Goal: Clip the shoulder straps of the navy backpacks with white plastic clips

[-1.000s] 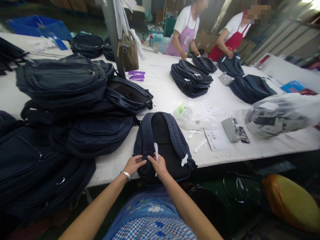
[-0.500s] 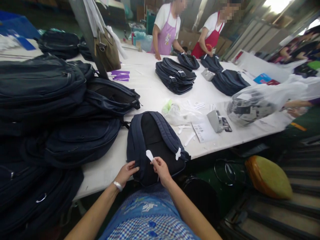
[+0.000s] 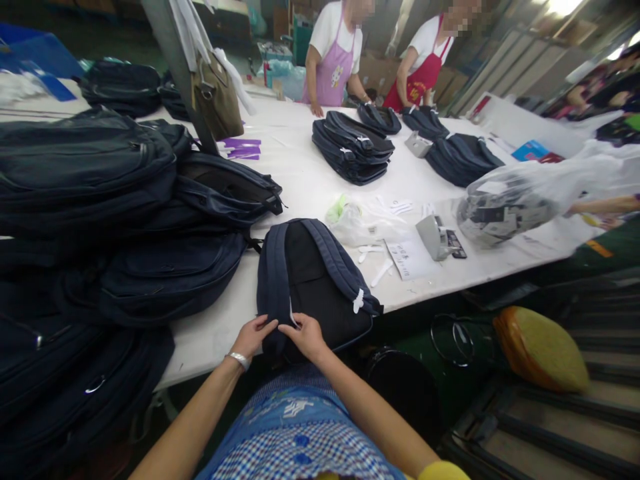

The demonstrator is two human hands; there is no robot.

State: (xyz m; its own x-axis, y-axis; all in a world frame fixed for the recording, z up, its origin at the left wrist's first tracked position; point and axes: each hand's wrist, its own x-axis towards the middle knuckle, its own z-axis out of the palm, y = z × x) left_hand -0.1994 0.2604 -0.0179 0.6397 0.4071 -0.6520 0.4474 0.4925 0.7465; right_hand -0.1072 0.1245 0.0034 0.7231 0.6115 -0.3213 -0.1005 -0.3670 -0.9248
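A navy backpack [image 3: 320, 280] lies back side up at the near edge of the white table [image 3: 310, 180], straps toward me. My left hand [image 3: 254, 335] pinches the lower end of its left shoulder strap. My right hand [image 3: 306, 335] is closed right beside it on the same strap end, where a small white plastic strip [image 3: 291, 313] pokes out between the fingers. A second white strip [image 3: 358, 301] is fixed on the right strap.
A large pile of dark backpacks [image 3: 115, 220] fills the table's left. Loose white strips [image 3: 373, 257], a paper slip, a grey tool [image 3: 434, 237] and plastic bags [image 3: 505, 203] lie right. Two aproned persons [image 3: 335, 53] handle backpack stacks [image 3: 353, 147] across the table. A stool [image 3: 540, 347] stands right.
The white strip stood up in my right hand; now it is pressed down into the strap end and mostly hidden. Both hands have drawn together on the strap.
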